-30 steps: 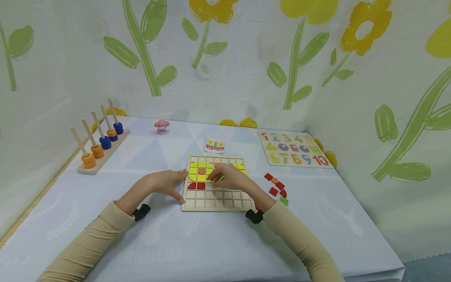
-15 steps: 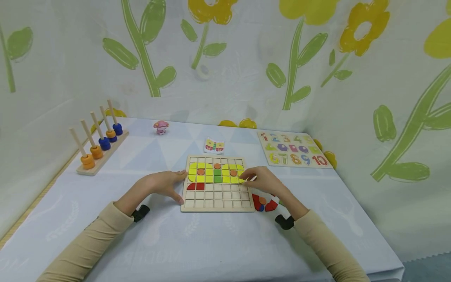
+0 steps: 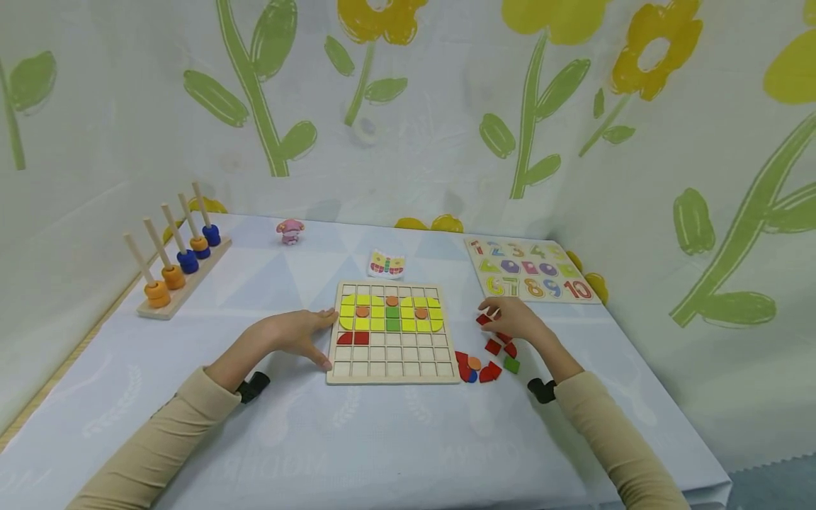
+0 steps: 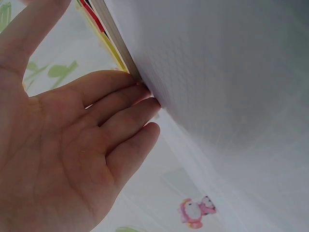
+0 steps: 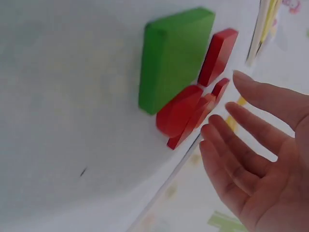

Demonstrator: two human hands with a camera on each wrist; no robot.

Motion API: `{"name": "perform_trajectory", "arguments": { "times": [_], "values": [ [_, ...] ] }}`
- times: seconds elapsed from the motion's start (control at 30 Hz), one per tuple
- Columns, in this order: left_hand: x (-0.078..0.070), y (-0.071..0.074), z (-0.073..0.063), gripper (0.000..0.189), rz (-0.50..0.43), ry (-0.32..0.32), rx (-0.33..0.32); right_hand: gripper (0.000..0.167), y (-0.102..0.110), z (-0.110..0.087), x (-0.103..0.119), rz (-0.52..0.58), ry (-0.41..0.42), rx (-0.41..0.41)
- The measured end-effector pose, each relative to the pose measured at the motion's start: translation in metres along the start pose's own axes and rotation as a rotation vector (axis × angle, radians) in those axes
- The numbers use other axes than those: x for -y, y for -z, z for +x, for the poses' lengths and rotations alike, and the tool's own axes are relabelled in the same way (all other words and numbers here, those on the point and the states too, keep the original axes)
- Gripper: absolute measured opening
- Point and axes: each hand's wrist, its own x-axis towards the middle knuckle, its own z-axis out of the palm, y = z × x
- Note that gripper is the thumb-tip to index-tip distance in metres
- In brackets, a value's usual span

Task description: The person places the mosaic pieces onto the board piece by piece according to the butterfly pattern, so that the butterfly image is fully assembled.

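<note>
My left hand (image 3: 298, 333) touches the left edge of a wooden grid board (image 3: 404, 354), thumb spread toward the near corner and fingers straight. In the left wrist view its fingertips meet the board's side (image 4: 116, 38). Yellow, green, orange and red tiles fill part of the grid, including a red pair (image 3: 353, 338) at the left. My right hand (image 3: 518, 320) hovers over loose tiles right of the board, fingers slightly bent and holding nothing. Below it in the right wrist view are a green square tile (image 5: 181, 60), a red square tile (image 5: 218, 57) and a rounded red tile (image 5: 178, 113).
More red, orange and blue tiles (image 3: 489, 372) lie by the board's lower right corner. A butterfly picture card (image 3: 386, 265) stands behind the board. A peg counter (image 3: 172, 287) is at left, a pink figurine (image 3: 290, 231) at the back, a number puzzle (image 3: 531, 286) at right.
My right hand has moved from over the middle of the grid board rightward to the loose tiles, uncovering the yellow and green tiles. The left hand keeps its place on the board's edge.
</note>
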Motion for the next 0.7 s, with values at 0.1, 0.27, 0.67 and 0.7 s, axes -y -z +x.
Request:
{"name": "perform_trajectory", "arguments": {
  "times": [0.1, 0.27, 0.67, 0.7],
  "values": [
    [0.0011, -0.0008, 0.0006, 0.109, -0.001, -0.001, 0.001, 0.029, 0.0009, 0.0031, -0.0057, -0.015, -0.006, 0.018],
    [0.0013, -0.0004, 0.0002, 0.108, 0.005, -0.011, 0.0, 0.021, -0.0009, 0.0067, -0.006, -0.005, 0.002, 0.023],
    [0.0012, 0.0003, -0.0007, 0.108, -0.001, -0.003, -0.002, 0.012, -0.0085, 0.0065, 0.0006, 0.053, 0.007, -0.055],
    [0.0011, 0.0004, -0.001, 0.108, -0.001, -0.002, -0.001, 0.012, -0.0082, 0.0052, 0.0028, 0.064, 0.017, -0.07]
  ]
}}
